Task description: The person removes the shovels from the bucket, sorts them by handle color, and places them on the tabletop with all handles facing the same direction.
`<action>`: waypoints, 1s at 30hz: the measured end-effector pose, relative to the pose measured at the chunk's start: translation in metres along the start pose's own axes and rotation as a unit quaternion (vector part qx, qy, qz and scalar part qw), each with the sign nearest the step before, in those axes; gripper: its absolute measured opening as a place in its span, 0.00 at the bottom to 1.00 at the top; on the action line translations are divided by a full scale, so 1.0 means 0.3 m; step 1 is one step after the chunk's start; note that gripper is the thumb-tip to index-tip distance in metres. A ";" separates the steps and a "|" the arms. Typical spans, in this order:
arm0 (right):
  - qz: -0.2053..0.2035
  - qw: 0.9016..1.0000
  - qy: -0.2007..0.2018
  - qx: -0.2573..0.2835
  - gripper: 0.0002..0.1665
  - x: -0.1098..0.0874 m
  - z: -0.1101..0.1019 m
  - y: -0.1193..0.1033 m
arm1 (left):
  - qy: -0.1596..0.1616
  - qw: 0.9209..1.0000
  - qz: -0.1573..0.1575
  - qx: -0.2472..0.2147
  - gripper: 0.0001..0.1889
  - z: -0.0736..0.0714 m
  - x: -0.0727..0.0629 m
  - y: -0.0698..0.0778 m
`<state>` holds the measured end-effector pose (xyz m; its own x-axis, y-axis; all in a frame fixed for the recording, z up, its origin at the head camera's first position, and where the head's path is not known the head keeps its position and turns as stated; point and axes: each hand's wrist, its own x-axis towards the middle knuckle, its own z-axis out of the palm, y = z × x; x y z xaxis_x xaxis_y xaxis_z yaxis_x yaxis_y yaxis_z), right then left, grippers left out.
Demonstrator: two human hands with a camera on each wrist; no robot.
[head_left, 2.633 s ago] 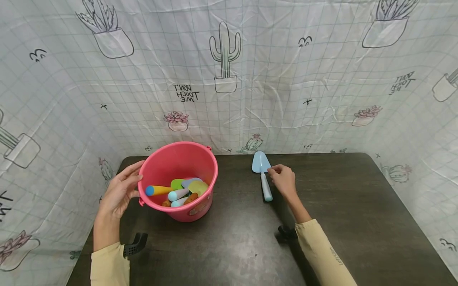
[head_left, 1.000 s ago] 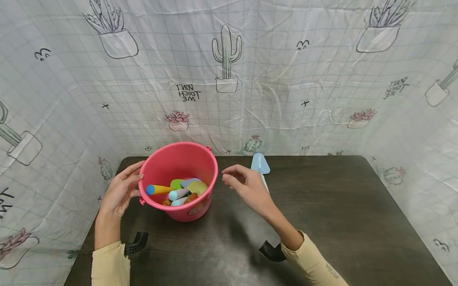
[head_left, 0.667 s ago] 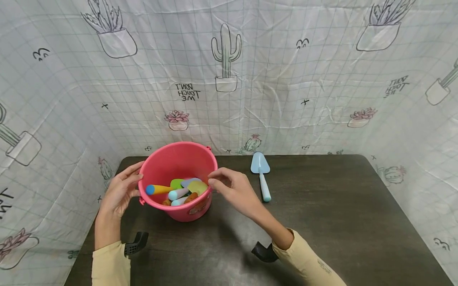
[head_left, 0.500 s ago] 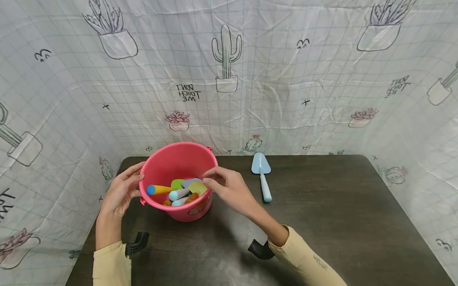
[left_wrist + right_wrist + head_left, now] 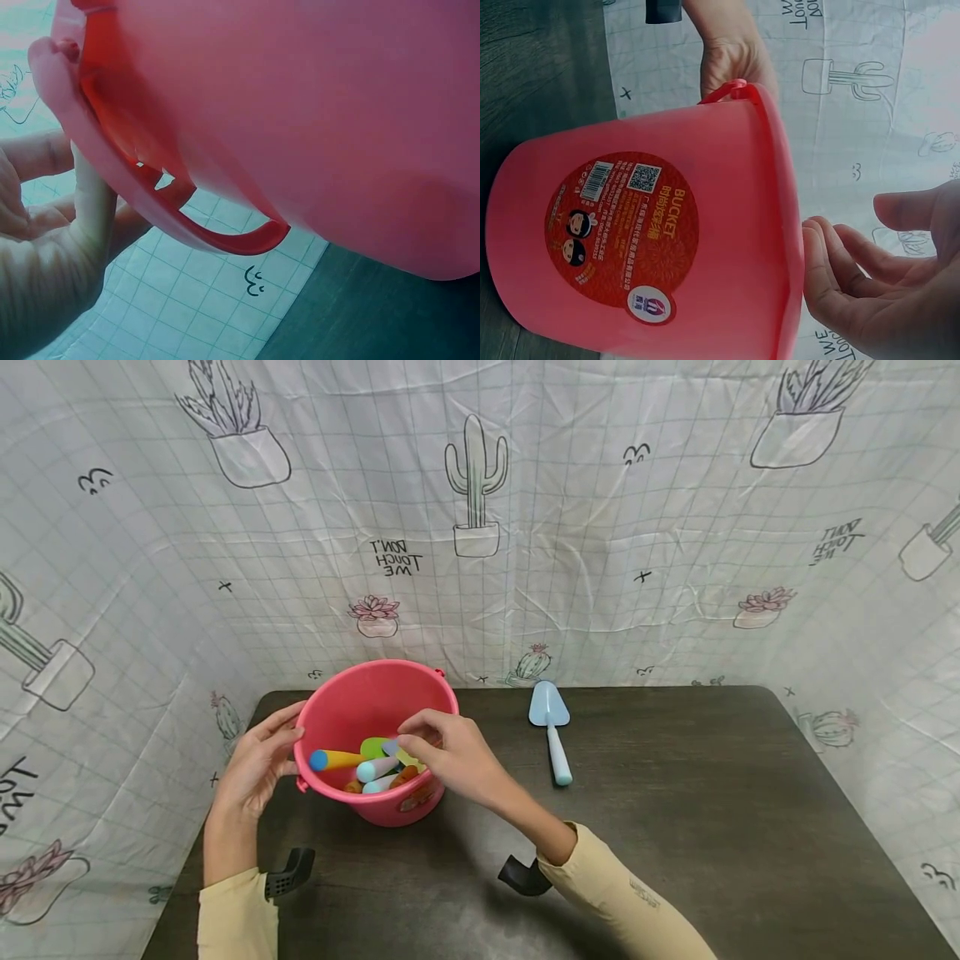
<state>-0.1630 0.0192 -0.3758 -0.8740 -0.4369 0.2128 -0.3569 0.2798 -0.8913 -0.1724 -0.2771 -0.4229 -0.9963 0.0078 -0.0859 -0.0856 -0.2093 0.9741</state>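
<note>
A pink plastic bucket [image 5: 378, 702] stands on the left of the table with its mouth up. My left hand [image 5: 255, 768] holds its left side at the rim; in the left wrist view the fingers pass behind the bucket's pink carrying handle [image 5: 225, 241]. Above the bucket's right rim is my right hand [image 5: 461, 756], fingers loosely bent, thumb apart, nothing between them. Toy tools lie inside: a yellow handle with a blue end [image 5: 335, 760], a pale handle with a light blue end [image 5: 377, 768], a lime green piece [image 5: 372, 747] and others, partly hidden by the right hand.
On the dark table [image 5: 675, 793], right of the bucket, lies a light blue trowel [image 5: 557, 756], its blade toward the back edge. A white cactus-print cloth [image 5: 585, 568] hangs behind and at both sides. Black camera mounts [image 5: 525, 875] jut from the wrists.
The right hand has left the trowel, which now lies on the table, and moved left over the bucket's mouth. The left hand and bucket have stayed in place.
</note>
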 end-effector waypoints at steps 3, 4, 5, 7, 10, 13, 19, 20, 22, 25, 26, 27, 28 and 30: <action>0.003 1.000 -0.005 -0.003 0.11 0.011 0.009 0.000 | 0.001 1.000 -0.003 -0.001 0.24 0.002 -0.001 0.001; 0.004 1.000 -0.007 -0.002 0.11 0.015 0.012 0.002 | 0.001 1.000 -0.004 -0.001 0.25 0.002 -0.002 0.002; 0.004 1.000 -0.008 -0.002 0.11 0.019 0.015 0.002 | 0.002 1.000 -0.005 0.000 0.25 0.003 -0.003 0.003; 0.008 1.000 -0.013 0.001 0.11 0.028 0.022 0.003 | 0.004 1.000 -0.006 0.004 0.26 0.005 -0.003 0.004; 0.015 1.000 -0.021 -0.002 0.11 0.044 0.032 0.001 | 0.010 1.000 -0.005 0.013 0.28 0.008 -0.004 0.004; 0.021 0.999 -0.033 -0.021 0.13 0.062 0.045 -0.001 | 0.015 1.000 -0.005 0.019 0.29 0.011 -0.003 0.003; 0.034 0.994 -0.068 -0.079 0.14 0.099 0.078 0.013 | 0.016 1.000 -0.004 0.017 0.30 0.014 -0.003 -0.001; 0.035 0.993 -0.074 -0.088 0.14 0.105 0.083 0.015 | 0.015 1.000 -0.003 0.015 0.30 0.014 -0.003 -0.002; 0.033 0.990 -0.083 -0.107 0.13 0.117 0.091 0.015 | 0.015 1.000 -0.001 0.012 0.30 0.013 -0.004 -0.003; 0.029 0.986 -0.091 -0.140 0.12 0.135 0.100 0.016 | 0.014 1.000 0.001 0.006 0.30 0.013 -0.005 -0.003; 0.029 0.984 -0.094 -0.151 0.12 0.140 0.102 0.017 | 0.014 1.000 0.001 0.005 0.30 0.013 -0.006 -0.003; 0.031 0.982 -0.097 -0.159 0.13 0.145 0.103 0.017 | 0.013 1.000 0.002 0.004 0.31 0.013 -0.006 -0.002; 0.034 0.980 -0.101 -0.168 0.13 0.149 0.104 0.019 | 0.013 1.000 0.002 0.003 0.31 0.012 -0.006 -0.002; 0.043 0.976 -0.113 -0.182 0.15 0.156 0.107 0.022 | 0.013 1.000 0.003 0.003 0.30 0.011 -0.007 0.000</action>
<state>-0.1957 -0.0268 -0.3845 -0.8252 -0.5646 0.0139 -0.4154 0.5901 -0.6922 -0.1703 -0.2738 -0.4220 -0.9961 -0.0180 -0.0860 -0.0806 -0.2028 0.9759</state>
